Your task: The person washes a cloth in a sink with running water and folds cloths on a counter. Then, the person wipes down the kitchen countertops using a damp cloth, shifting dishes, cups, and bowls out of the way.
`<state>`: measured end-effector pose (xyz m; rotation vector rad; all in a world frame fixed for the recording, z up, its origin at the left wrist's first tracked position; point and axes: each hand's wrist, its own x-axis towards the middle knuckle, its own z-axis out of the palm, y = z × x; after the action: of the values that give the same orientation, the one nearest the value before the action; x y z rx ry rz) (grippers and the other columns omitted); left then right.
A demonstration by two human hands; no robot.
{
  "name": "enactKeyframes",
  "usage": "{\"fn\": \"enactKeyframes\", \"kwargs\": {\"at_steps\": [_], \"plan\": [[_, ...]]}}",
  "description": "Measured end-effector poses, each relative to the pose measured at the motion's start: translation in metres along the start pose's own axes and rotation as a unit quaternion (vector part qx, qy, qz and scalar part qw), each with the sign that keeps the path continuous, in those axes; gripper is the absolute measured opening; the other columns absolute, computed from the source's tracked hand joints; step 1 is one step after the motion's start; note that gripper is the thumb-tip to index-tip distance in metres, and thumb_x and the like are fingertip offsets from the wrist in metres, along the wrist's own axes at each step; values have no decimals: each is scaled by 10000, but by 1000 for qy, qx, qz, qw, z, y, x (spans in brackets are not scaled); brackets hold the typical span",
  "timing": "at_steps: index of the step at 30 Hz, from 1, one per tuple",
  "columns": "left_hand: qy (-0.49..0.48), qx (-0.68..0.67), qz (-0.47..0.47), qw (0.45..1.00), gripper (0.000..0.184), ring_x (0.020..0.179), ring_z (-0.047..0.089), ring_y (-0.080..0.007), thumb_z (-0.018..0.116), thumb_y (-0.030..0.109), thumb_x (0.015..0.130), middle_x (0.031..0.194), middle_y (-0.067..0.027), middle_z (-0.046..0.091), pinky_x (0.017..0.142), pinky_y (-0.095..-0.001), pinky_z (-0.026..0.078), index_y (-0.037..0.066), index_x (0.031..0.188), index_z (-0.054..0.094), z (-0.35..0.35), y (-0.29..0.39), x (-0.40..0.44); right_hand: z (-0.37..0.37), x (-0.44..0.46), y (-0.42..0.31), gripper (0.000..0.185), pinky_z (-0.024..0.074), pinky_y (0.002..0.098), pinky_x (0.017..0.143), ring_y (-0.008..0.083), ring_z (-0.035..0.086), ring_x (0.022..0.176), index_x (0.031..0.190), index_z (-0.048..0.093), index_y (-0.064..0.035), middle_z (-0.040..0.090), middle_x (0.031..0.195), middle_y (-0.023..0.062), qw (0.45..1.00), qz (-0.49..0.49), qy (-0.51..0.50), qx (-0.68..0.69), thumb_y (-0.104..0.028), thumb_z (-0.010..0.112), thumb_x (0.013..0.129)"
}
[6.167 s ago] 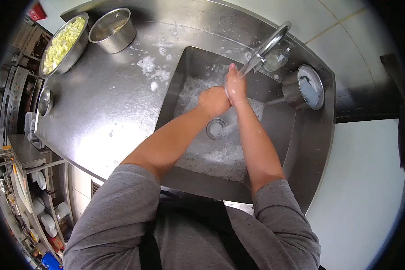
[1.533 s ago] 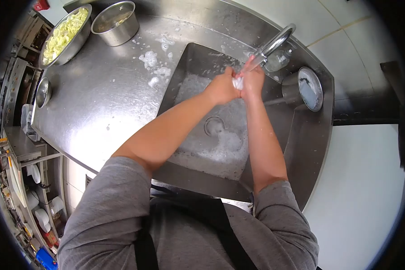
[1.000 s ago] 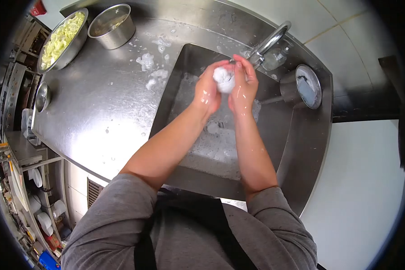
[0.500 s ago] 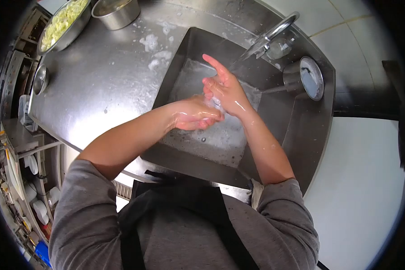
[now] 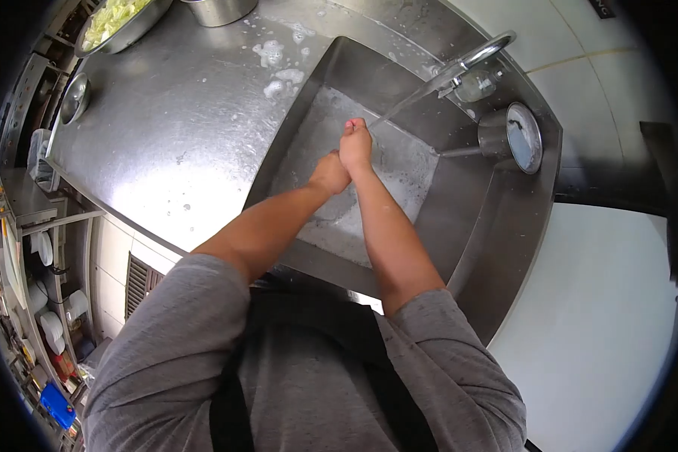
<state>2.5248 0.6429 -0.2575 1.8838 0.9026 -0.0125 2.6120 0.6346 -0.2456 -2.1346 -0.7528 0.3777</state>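
Note:
My left hand (image 5: 329, 174) and my right hand (image 5: 355, 145) are pressed together over the deep metal sink (image 5: 459, 197). The fingers of my right hand are curled in. Those of my left hand are bent too, partly hidden against the right one. What lies between the hands, if anything, does not show. Just beyond them, a stream of water (image 5: 399, 104) runs down at a slant from the curved chrome faucet (image 5: 474, 56). Wet, whitish suds cover parts of the sink floor (image 5: 407, 177).
A long-handled metal pot (image 5: 497, 134) sits at the sink's right wall, near a clear container (image 5: 476, 86). On the steel counter (image 5: 158, 128) are foam patches (image 5: 270, 53), a small metal bowl (image 5: 75, 98), a large bowl of chopped cabbage (image 5: 139, 29) and a metal pot (image 5: 220, 12).
My hands have moved farther into the sink, toward the faucet's stream. My right hand's outstretched index finger has curled in. The whitish stuff seen between my hands no longer shows.

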Motion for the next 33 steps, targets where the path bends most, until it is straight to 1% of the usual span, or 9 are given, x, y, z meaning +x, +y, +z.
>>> {"fn": "enactKeyframes", "kwargs": {"at_steps": [7,9,13,16,20,22,24,26,33], "plan": [[44,-33,-58,997,511,1047,598,-414,689,287,763,1075,-256,635,878,-447,487,-22,1140,535,-23,19,-15,-6,10,0,188,505,394,679,303,621,726,996,546,-57,633,769,162,971,129,-76,187,-239,511,962],[63,-30,-31,997,515,1025,611,-409,715,285,746,1058,-246,643,870,-437,492,-21,1122,542,-41,28,-18,-35,29,-3,175,493,286,569,135,554,601,957,571,-100,560,669,48,812,247,-221,480,-272,545,960],[-20,-177,-14,984,612,1057,600,-258,763,254,734,1124,-170,627,899,-330,463,-28,1210,502,-75,42,-36,-84,96,-11,171,451,256,505,136,536,575,861,574,-92,519,646,20,583,321,19,747,-231,546,958],[-3,-254,-28,967,661,1050,577,-203,782,282,725,1154,-141,604,883,-308,454,2,1238,472,-85,34,-57,-109,139,11,218,412,237,503,134,511,564,791,555,-86,529,654,13,513,156,-120,836,-232,552,953],[41,-318,5,947,678,1033,549,-179,783,278,752,1130,-119,575,885,-307,443,41,1273,421,-101,33,-92,-118,123,-12,244,378,228,506,132,467,546,773,549,-72,507,636,5,731,81,-163,657,-240,553,949],[23,-338,22,941,625,1038,532,-163,766,251,784,1102,-83,564,905,-306,427,52,1269,426,-110,29,-104,-114,113,-42,258,362,229,498,138,450,522,832,562,-65,466,593,-10,978,7,18,210,-297,580,942],[7,-342,26,939,600,1047,532,-164,753,236,801,1114,-72,563,901,-308,431,65,1274,426,-122,29,-116,-128,114,-49,241,422,269,601,141,497,627,966,569,-49,523,689,16,957,78,-34,277,-289,576,946],[-3,-393,15,919,585,1047,531,-156,734,205,821,1121,-61,563,896,-297,433,71,1295,419,-131,27,-127,-129,115,-44,244,437,319,745,151,541,819,1025,573,-32,605,895,60,694,133,-103,700,-265,536,962],[89,-537,-10,839,558,959,607,-232,629,150,893,1150,-120,553,777,-314,493,117,1362,328,-161,25,-144,-113,156,-38,347,389,390,1004,223,521,1061,1291,409,-12,461,1255,103,634,277,119,712,-125,314,978]]}}
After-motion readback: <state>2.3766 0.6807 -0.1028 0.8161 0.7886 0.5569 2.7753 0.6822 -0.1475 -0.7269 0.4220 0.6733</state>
